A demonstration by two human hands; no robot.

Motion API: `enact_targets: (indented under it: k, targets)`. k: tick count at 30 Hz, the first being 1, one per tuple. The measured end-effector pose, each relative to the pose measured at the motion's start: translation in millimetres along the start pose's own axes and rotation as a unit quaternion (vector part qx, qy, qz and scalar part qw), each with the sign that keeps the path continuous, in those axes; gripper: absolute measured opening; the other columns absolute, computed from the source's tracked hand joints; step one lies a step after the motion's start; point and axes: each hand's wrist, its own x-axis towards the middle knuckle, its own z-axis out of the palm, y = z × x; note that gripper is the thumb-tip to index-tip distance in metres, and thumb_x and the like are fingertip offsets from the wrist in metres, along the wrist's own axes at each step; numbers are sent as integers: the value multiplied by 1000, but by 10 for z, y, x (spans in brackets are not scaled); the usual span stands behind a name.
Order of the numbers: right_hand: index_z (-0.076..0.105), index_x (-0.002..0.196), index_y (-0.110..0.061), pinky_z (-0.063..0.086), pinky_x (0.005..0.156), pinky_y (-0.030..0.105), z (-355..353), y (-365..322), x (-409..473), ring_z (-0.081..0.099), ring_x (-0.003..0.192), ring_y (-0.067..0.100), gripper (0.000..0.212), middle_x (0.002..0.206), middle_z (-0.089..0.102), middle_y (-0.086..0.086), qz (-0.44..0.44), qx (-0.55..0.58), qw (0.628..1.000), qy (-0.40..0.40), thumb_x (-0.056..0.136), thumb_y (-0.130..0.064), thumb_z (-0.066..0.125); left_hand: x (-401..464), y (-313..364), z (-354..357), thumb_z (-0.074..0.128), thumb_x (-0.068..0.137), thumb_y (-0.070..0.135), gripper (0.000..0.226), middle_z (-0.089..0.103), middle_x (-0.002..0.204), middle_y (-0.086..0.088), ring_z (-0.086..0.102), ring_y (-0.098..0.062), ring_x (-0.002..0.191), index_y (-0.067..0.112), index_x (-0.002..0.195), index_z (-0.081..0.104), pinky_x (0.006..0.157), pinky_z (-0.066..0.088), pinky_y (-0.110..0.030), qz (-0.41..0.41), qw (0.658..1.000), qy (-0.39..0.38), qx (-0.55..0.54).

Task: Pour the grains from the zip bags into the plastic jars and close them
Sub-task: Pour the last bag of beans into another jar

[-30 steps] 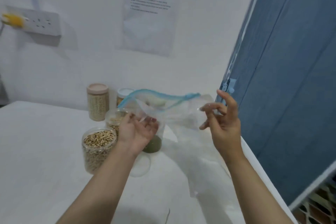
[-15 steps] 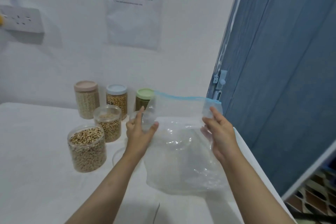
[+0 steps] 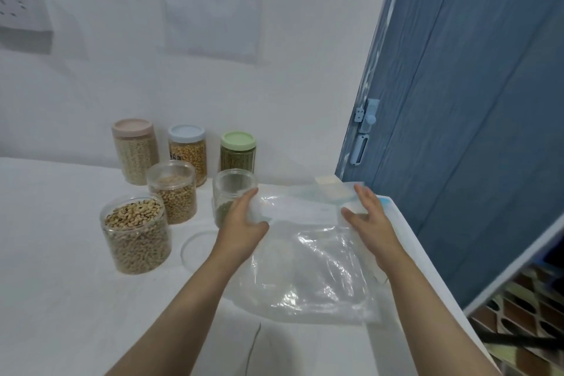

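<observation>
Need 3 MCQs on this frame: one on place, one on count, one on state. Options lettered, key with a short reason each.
1. Where is the clear round lid?
A. On the green-lidded jar
B. Flat on the table, between the black-eyed bean jar and the left hand
C. In the right hand

2. How many jars have coloured lids on?
A. Three
B. One
C. Five

3. What state is the zip bag in?
A. Full of grain
B. Hanging above a jar
C. Empty, lying on the table under both hands

Key: 1 B, it lies beside the black-eyed bean jar. 2 A, the pink, blue and green lids at the back. 3 C, the left hand and right hand rest on the flat bag.
</observation>
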Motion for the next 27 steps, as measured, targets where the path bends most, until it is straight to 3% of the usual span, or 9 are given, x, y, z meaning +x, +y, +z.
enact_targets:
  k: [3,6,9,15,17,20,22,24,27]
  targets:
    - [27,154,-36,29,116,42,-88,209,102,32,142,25,63,163,19,-3,18,-210,977,30,98,-42,56,-23,91,-7,56,86,-5,74,30,148,11,42,-1,119,32,147,38,76,38,-1,50,998,10,27]
    - [9,157,-35,21,116,53,-185,380,134,18,145,38,78,164,10,7,129,-416,900,0,95,-52,54,-16,106,8,54,86,-6,76,17,160,6,38,-9,134,35,147,37,73,38,2,69,997,17,33]
    - [-4,157,-35,20,115,56,-224,441,79,22,144,40,89,162,12,9,208,-408,889,-25,93,-61,52,-37,91,42,53,86,-7,77,19,160,7,43,6,127,35,148,35,74,41,0,70,997,15,20]
    - [6,157,-33,36,110,51,-358,370,10,41,136,32,90,151,42,3,176,-349,920,16,89,-56,59,-30,160,141,52,88,-12,74,23,147,11,35,42,82,23,150,34,66,35,6,48,999,3,-15]
    - [9,158,-31,40,108,49,-416,270,-19,44,134,31,86,148,46,4,177,-335,924,44,91,-55,58,0,194,178,53,89,-12,72,26,147,9,41,37,83,22,150,35,65,35,6,41,999,5,-19]
    - [13,157,-32,47,102,48,-486,69,-58,51,127,31,80,142,52,4,164,-320,930,72,93,-53,56,75,169,261,57,88,-5,73,27,154,9,42,6,121,29,149,37,82,35,2,32,999,5,11]
    - [13,157,-31,46,101,49,-514,-60,-89,50,128,31,79,143,52,3,150,-291,941,84,94,-51,57,127,125,352,60,86,-1,74,31,154,7,40,-12,134,31,149,38,103,38,-19,4,1000,-3,11]
    - [14,158,-31,44,103,50,-537,-180,-124,47,131,31,80,145,50,1,126,-265,952,92,93,-49,58,194,92,465,62,84,2,76,39,152,2,44,-26,136,34,148,38,110,42,-40,-27,999,-23,-6]
    - [15,158,-31,42,105,51,-563,-371,-174,46,132,29,80,146,49,2,76,-238,963,104,93,-48,59,263,152,657,63,85,5,78,37,154,5,41,-27,138,37,150,34,111,40,-45,-28,997,-68,-21]
